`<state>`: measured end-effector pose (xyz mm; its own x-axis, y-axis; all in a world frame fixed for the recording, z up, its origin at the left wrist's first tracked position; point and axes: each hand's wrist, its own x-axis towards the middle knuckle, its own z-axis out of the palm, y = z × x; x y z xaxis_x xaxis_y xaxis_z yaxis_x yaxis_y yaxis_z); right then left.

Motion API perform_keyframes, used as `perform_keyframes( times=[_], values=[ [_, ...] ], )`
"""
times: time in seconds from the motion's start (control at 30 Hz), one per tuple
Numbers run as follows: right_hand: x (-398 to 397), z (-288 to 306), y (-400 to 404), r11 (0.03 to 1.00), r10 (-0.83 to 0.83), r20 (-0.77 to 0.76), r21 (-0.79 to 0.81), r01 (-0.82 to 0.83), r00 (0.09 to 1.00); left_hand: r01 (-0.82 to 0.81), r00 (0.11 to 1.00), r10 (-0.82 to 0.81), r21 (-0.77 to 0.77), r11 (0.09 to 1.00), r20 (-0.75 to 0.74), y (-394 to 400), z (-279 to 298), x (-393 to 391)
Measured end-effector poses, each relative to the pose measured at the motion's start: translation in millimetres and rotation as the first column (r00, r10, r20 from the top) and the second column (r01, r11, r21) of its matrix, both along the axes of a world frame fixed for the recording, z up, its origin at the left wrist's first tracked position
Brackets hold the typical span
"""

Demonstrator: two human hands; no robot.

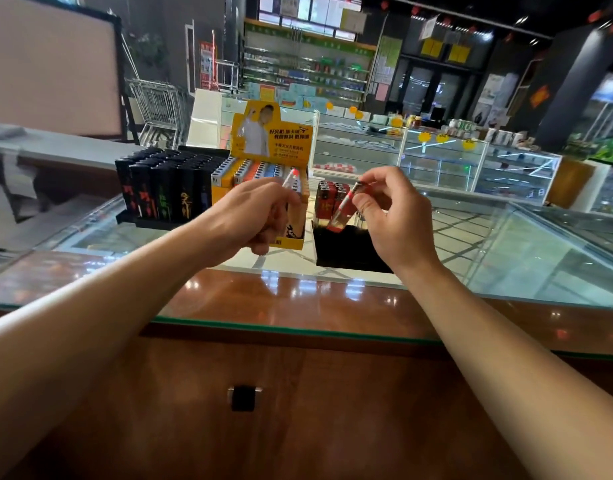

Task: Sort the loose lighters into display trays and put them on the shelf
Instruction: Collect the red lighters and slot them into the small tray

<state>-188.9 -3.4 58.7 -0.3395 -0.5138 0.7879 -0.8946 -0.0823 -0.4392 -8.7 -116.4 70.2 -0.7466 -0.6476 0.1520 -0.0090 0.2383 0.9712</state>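
A single wide-angle view, taken from the person's head, faces forward and somewhat down across the worktop (333, 299). It sits close: both forearms run up from the lower corners, and the left hand (256, 216) and right hand (391, 220) meet near the middle of the picture, above the worktop's near edge. Past the far edge the view carries deep into the shop, where straight lines bow toward the borders. No second view shares the scene.

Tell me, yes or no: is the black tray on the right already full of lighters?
No. The black tray holds only a few red lighters at its back, and the right hand holds another red lighter above it.
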Motion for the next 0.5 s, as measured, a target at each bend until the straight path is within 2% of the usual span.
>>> perform_keyframes(
  times=[0.1, 0.23, 0.4, 0.5],
  values=[
    [-1, 5, -12, 1.0, 0.006, 0.01, 0.009, -0.007, 1.0, -0.084, 0.996, 0.077, -0.133, 0.988, -0.054, -4, -2, 0],
    [-1, 9, -25, 0.997, -0.02, -0.081, 0.076, 0.026, 0.997, -0.175, 0.983, 0.146, -0.336, 0.926, -0.108, -7, -4, -1],
    [-3, 1, -34, 0.986, -0.105, -0.256, 0.097, 0.134, 0.961, -0.215, 0.97, 0.148, -0.399, 0.891, -0.192, -12, -11, -1],
    [-4, -3, -36, 0.988, -0.119, -0.217, 0.068, 0.137, 0.969, -0.221, 0.969, 0.148, -0.432, 0.874, -0.197, -12, -15, 0]
  ],
)
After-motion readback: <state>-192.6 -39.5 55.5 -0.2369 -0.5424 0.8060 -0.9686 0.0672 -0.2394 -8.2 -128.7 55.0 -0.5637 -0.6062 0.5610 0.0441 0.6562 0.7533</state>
